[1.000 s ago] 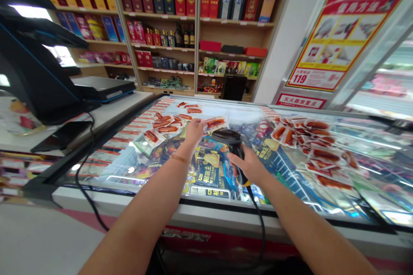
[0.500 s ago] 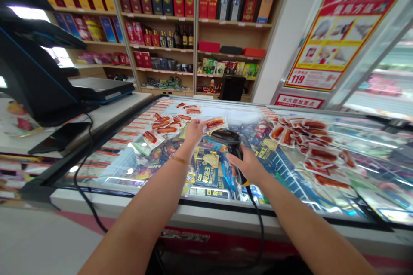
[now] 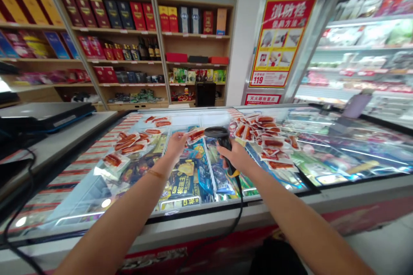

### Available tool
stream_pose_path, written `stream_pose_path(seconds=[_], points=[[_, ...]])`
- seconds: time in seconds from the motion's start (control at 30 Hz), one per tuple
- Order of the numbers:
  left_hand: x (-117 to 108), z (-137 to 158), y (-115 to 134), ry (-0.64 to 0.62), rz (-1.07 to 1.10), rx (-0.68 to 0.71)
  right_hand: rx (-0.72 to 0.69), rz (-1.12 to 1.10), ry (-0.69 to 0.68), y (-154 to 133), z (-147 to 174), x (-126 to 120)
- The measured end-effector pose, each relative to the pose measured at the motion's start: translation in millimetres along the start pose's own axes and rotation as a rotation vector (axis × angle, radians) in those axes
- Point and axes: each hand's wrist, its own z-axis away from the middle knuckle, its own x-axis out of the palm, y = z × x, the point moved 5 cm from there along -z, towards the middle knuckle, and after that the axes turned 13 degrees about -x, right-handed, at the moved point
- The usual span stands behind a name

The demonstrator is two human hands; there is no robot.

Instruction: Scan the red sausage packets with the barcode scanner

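My left hand (image 3: pixel 177 145) pinches the left end of a clear packet of sausage (image 3: pixel 196 135), held above the freezer's glass top. In my right hand (image 3: pixel 235 154) is a black barcode scanner (image 3: pixel 217 132), fingers wrapped round its handle. The scanner's head is beside the packet's right end; whether they touch I cannot tell. A cable (image 3: pixel 240 202) hangs from the handle. Loose sausage packets (image 3: pixel 129 142) lie on the glass to the left. To the right is a larger heap of similar packets (image 3: pixel 269 142), several overlapping.
The chest freezer (image 3: pixel 200 219) holds bagged goods under its glass. At the left, a scale (image 3: pixel 45 116) stands on a counter. Shelves of boxes and bottles (image 3: pixel 125 51) are behind, with a red poster (image 3: pixel 279 43) on the wall. A purplish bottle (image 3: pixel 356 104) stands far right.
The view has turned to the right, so the shelves and packets shift left in it. Both hands keep their holds on the sausage packet and the barcode scanner.
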Motion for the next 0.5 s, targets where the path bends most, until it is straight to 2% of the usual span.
stream_pose_path(seconds=[0.17,0.3,0.4,0.5], points=[[91,18,30,-0.217,0.037,0.03,0.042,0.134,0.223,-2,16,-103],[176,25,53,-0.314,0.017,0.083,0.115,0.135,0.414,1,30,-171],[233,26,67,-0.324,-0.01,0.133,0.155,0.144,0.509,1,41,-202],[273,27,76,-0.312,-0.056,0.167,0.169,0.141,0.528,3,48,-216]])
